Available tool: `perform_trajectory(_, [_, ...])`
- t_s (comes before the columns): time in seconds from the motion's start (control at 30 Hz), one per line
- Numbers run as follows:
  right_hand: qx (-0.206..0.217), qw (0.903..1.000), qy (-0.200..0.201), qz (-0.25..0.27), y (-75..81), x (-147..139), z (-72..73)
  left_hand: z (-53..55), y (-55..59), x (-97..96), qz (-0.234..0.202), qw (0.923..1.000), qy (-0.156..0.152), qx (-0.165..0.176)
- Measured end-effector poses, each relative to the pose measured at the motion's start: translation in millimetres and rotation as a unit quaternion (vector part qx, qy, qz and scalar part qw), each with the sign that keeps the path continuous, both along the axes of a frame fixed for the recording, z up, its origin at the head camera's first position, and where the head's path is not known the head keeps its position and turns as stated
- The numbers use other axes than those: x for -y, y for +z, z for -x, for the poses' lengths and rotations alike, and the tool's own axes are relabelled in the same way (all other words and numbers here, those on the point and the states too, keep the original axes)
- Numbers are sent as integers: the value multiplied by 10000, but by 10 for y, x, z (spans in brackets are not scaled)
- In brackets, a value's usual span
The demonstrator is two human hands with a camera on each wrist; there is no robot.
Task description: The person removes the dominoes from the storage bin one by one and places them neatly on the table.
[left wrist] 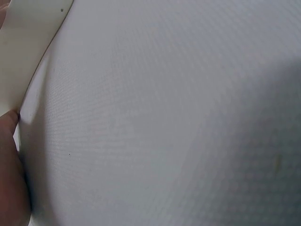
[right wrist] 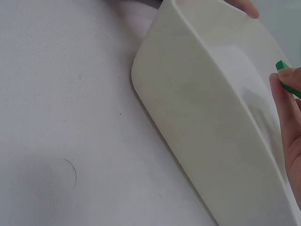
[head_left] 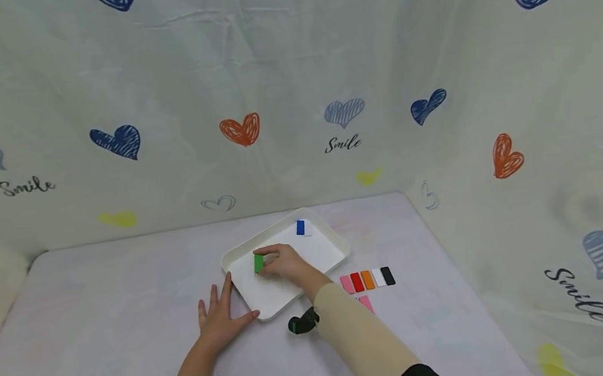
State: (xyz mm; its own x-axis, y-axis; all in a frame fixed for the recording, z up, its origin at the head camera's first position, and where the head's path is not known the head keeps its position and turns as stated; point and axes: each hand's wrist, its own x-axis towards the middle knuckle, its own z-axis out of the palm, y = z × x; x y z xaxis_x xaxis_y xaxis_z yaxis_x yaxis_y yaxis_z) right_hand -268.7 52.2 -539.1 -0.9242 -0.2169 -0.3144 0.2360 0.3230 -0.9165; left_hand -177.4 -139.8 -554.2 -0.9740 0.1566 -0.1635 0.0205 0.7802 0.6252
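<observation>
A white rectangular tray [head_left: 277, 294] lies at an angle near the back of the table. Over its left part my right hand [head_left: 283, 262] pinches a small green block [head_left: 258, 263] between thumb and fingers; the right wrist view shows the green block [right wrist: 281, 66] held inside the tray's tall side wall [right wrist: 197, 108]. My left hand [head_left: 219, 322] has its fingers spread, with forefinger and thumb tips at the tray's left side. A blue block [head_left: 300, 227] sits in the tray's far right corner, beside a white block [head_left: 308, 230].
Right of the tray is a row of several blocks: pink [head_left: 347, 284], red [head_left: 357, 282], orange [head_left: 368, 279], white [head_left: 377, 277] and black [head_left: 388, 275]. Another pink block [head_left: 366, 303] is partly covered by the right sleeve [head_left: 354, 331]. A heart-printed curtain [head_left: 298, 169] stands behind the table.
</observation>
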Motion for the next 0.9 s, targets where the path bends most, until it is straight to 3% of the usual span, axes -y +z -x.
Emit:
perform_trajectory(0.27, [-45, 9966, 527, 637, 113, -189, -67, -23, 24, 1, -47, 10000, 15, -22])
perform_trajectory(0.57, [-354, 9941, 880, 532, 373, -503, -229, -35, 39, -12, -61, 9999, 14, -86])
perform_trajectory(0.9, [-505, 9924, 1017, 486, 493, -926, -442, -16, -13, 12, -67, 9999, -75, -34])
